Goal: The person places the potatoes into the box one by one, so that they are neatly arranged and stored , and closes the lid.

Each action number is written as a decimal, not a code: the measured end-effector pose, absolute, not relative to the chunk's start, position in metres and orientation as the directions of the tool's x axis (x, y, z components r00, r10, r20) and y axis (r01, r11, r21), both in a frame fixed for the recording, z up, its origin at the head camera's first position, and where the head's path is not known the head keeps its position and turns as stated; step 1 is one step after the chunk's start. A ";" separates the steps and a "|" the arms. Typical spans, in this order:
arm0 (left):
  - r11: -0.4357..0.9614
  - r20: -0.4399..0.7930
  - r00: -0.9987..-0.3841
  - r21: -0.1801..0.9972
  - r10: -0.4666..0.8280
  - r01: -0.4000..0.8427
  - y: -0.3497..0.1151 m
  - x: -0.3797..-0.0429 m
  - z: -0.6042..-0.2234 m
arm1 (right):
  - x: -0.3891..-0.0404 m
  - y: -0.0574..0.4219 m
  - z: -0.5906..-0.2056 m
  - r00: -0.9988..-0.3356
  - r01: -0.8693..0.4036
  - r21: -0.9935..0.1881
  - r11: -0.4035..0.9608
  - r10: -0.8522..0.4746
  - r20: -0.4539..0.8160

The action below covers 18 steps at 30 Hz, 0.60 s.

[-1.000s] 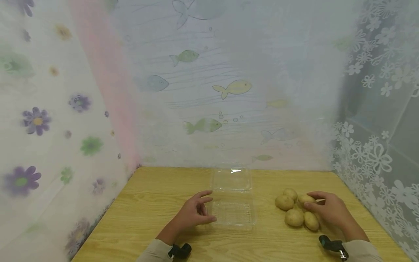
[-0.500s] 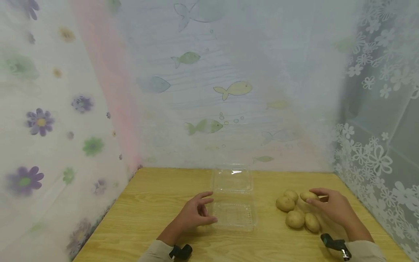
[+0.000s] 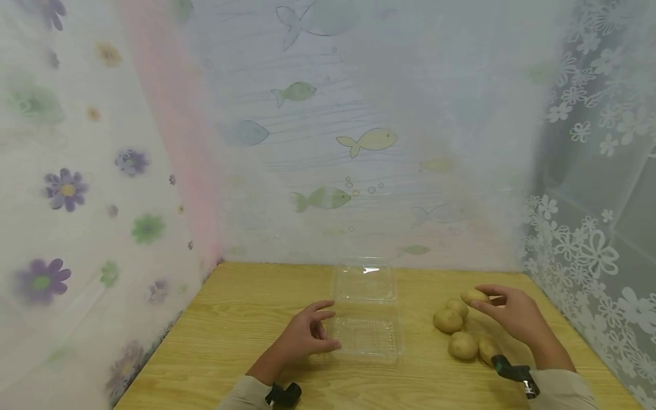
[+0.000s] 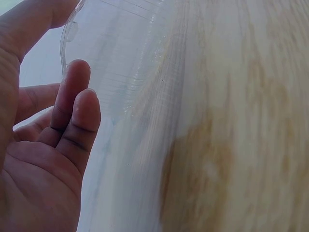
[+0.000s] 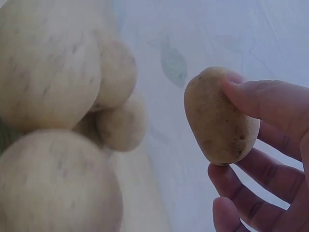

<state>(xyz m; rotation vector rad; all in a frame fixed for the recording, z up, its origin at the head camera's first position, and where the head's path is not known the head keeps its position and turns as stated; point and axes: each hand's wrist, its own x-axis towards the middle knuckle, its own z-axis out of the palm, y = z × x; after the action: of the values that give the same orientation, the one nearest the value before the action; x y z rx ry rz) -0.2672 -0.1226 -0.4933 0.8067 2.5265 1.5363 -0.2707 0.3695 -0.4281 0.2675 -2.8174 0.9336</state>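
My right hand [image 3: 517, 319] pinches a small potato [image 5: 219, 116] between thumb and fingers, raised above the right side of the table. Just below and left of it lie several more potatoes [image 3: 463, 345] in a loose cluster; they fill the left of the right wrist view. A clear plastic clamshell container [image 3: 365, 337] lies spread out at the middle, its lid [image 3: 365, 283] folded back toward the wall. Beside the container's left edge, my left hand [image 3: 302, 333] has thumb and fingers spread apart, fingertips right at the rim in the left wrist view.
Both hands work over a wood-grain table [image 3: 246, 296]. A sheet with printed fish [image 3: 376, 139] closes off the back. Flowered sheets [image 3: 66, 191] hang along the left and right sides. A black wrist mount [image 3: 515, 373] partly covers one potato in the head view.
My right hand has lifted one potato out of the cluster and carried it up and slightly left. The left hand and the container stay in place.
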 end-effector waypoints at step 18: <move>0.387 0.211 -0.856 0.823 0.471 0.416 -0.121 -0.266 -0.490 | -0.276 0.332 -0.410 -0.946 -0.300 -0.598 0.743 -0.149 0.288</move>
<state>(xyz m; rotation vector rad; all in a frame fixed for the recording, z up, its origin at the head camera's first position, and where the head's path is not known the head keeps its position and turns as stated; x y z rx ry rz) -0.2661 -0.1210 -0.4900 0.8220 2.5682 1.4968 -0.2762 0.3316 -0.4096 0.3555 -2.7216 0.9907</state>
